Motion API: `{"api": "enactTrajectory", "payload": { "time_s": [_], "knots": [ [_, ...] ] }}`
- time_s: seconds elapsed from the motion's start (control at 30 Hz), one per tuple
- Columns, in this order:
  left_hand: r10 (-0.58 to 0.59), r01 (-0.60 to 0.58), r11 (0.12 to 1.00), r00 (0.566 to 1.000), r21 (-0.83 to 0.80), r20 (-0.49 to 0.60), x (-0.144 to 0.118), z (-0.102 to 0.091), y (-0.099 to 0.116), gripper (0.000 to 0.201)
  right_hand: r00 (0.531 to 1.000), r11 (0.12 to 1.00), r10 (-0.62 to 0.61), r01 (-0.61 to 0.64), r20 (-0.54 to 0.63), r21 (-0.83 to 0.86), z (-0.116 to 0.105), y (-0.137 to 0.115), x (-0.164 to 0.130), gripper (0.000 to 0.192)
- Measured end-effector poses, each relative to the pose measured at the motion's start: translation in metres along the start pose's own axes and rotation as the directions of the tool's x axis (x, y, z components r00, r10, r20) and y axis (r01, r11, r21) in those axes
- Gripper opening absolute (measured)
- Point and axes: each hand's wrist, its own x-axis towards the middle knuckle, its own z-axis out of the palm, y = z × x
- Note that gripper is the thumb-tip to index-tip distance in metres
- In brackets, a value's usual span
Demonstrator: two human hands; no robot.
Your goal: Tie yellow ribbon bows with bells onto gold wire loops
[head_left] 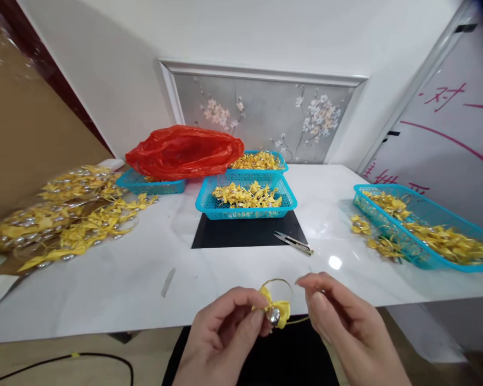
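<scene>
My left hand [225, 327] pinches a small yellow ribbon bow [278, 311] with a silver bell at its centre, held just off the near edge of the white table [145, 279]. A thin gold cord loop [284, 281] rises from the bow. My right hand [342, 321] holds the other end of that cord between thumb and fingers, right beside the bow. Small thread snips [293, 242] lie on the table beyond my hands, at the corner of a black mat [245, 233].
A blue basket [245, 199] of yellow bows stands on the mat, another [261, 160] behind it beside a red plastic bag [185, 150]. A long blue basket [422, 228] with bows is at right. Piles of finished bows [64, 214] spread at left.
</scene>
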Motion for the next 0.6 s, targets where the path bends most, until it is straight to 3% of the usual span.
{"api": "enactTrajectory", "payload": {
  "time_s": [0.1,0.17,0.27,0.33,0.47,0.6],
  "knots": [
    [0.000,-0.002,0.999,0.999,0.037,0.054,0.001,-0.003,-0.001,0.016,0.986,0.990,-0.098,0.110,0.133,-0.090,0.006,-0.009,-0.001,0.026],
    [-0.039,0.039,0.999,0.997,0.005,0.066,-0.001,-0.004,-0.002,0.017,0.973,0.988,-0.084,0.109,0.215,-0.110,0.011,-0.009,0.000,0.031],
    [-0.083,0.089,0.993,0.993,-0.079,0.081,-0.005,-0.004,-0.003,0.046,0.969,0.998,-0.017,0.032,0.245,-0.056,0.017,-0.006,0.001,0.035],
    [-0.105,0.118,0.986,0.987,-0.114,0.120,-0.007,-0.003,-0.003,0.055,0.970,1.000,0.000,0.007,0.243,-0.028,0.019,-0.004,0.000,0.034],
    [-0.150,0.158,0.983,0.984,-0.089,0.093,-0.007,-0.001,-0.006,0.043,0.963,0.997,0.048,-0.061,0.265,0.043,0.021,-0.003,-0.001,0.037],
    [-0.100,0.104,0.993,0.992,-0.060,0.074,-0.007,-0.001,-0.010,0.038,0.909,0.942,0.173,-0.265,0.379,0.205,0.019,-0.003,0.001,0.042]
  ]
}}
